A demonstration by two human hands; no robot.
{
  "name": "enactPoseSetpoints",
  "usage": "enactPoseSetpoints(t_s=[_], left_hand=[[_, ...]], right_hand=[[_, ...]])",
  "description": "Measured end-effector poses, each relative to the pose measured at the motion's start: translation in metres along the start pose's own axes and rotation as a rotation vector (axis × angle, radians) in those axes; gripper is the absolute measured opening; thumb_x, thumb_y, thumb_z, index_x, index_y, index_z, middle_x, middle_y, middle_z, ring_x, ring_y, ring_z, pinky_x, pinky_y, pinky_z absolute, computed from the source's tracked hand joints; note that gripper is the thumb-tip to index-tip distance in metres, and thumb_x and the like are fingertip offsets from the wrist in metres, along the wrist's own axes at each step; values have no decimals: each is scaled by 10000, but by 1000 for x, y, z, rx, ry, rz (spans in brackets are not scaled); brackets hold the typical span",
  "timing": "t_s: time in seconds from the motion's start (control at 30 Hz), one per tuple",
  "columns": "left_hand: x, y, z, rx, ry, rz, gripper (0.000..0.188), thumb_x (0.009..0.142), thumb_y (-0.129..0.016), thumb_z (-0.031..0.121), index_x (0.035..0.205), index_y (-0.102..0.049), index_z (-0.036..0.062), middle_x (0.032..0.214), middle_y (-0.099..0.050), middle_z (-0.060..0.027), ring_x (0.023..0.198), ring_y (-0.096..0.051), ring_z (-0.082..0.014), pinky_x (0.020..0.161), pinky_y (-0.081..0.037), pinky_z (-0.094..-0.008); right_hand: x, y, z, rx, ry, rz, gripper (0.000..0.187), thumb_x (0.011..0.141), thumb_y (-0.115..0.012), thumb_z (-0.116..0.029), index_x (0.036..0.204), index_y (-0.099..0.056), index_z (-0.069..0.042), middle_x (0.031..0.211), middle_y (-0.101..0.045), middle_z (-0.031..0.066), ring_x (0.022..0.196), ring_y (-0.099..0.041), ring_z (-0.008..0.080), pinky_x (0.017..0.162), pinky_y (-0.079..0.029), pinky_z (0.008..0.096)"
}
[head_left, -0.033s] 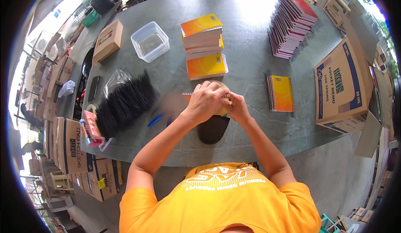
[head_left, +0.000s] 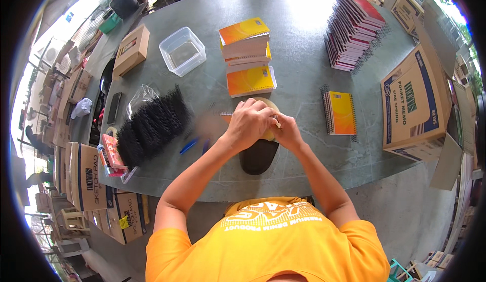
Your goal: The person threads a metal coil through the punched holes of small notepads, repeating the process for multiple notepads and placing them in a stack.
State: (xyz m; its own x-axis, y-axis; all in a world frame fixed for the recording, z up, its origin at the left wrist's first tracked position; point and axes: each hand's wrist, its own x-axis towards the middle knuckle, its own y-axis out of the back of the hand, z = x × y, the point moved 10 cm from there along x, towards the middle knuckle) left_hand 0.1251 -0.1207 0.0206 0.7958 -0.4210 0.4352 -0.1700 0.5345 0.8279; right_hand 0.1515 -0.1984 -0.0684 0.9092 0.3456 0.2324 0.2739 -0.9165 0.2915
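Note:
My left hand (head_left: 247,122) is closed over a small notebook, whose orange corner and punched white edge (head_left: 226,114) stick out beside its knuckles. Touching it, my right hand (head_left: 288,132) has thumb and fingers pinched together; what lies between them is hidden. Under both hands is a rounded block or pad, with a tan far end (head_left: 269,104) and a dark brown near end (head_left: 257,159). Just beyond stand stacked yellow-orange spiral notebooks (head_left: 249,81). Left of my hands lie a pile of black spiral binding coils (head_left: 152,125) and a blue pen (head_left: 189,146).
A clear plastic tub (head_left: 182,52) and a small cardboard box (head_left: 130,52) stand at the far left. To the right are a bound yellow notebook (head_left: 341,112), a leaning row of red-covered spiral notebooks (head_left: 354,31) and an open carton (head_left: 417,102). More cartons (head_left: 88,176) stand beyond the table's left edge.
The fingers of both hands have shifted very slightly over the pad. Everything else on the table stays where it was.

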Motion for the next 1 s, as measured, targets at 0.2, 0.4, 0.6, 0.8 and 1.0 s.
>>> enactPoseSetpoints(t_s=[0.2, 0.4, 0.6, 0.8, 1.0], left_hand=[[5, 41, 22, 74, -49, 227, 337, 761, -710, 215, 1061, -634, 81, 1079, -586, -133, 1030, -525, -327, 885, -418, -426], [-6, 39, 5, -8, 8, 203, 275, 766, -715, 171, 1009, -649, 60, 1044, -594, -120, 996, -541, -302, 873, -433, -398], [-15, 20, 6, -41, 9, 140, 258, 763, -718, 172, 991, -655, 66, 1016, -605, -127, 981, -552, -304, 864, -435, -398], [-26, 15, 2, -55, 8, 138, 238, 754, -719, 149, 965, -657, 59, 1014, -606, -130, 972, -557, -305, 843, -444, -405], [-24, 11, -3, -65, -10, 170, 190, 755, -706, 143, 913, -649, 54, 972, -609, -128, 942, -551, -313, 811, -437, -401]], right_hand=[[-18, 77, -46, -135, 227, 152, 376, 801, -498, 86, 1137, -610, -40, 1131, -620, 171, 1039, -602, 307, 893, -467, 349], [-76, 187, -29, -923, 81, 331, 413, 838, -524, -36, 1244, -563, -100, 1278, -542, 128, 1225, -478, 287, 1025, -368, 402], [-106, 172, 23, -1115, -87, 186, 547, 897, -468, -475, 1340, -468, -153, 1435, -370, 112, 1341, -307, 317, 1072, -254, 476], [-100, 174, 21, -1100, -107, 208, 611, 871, -518, -517, 1339, -457, -130, 1411, -382, 168, 1320, -325, 357, 1058, -261, 493], [-64, 212, 34, -814, -179, 429, 823, 769, -604, -603, 1354, -400, -62, 1368, -386, 259, 1273, -357, 432, 1015, -306, 533]])
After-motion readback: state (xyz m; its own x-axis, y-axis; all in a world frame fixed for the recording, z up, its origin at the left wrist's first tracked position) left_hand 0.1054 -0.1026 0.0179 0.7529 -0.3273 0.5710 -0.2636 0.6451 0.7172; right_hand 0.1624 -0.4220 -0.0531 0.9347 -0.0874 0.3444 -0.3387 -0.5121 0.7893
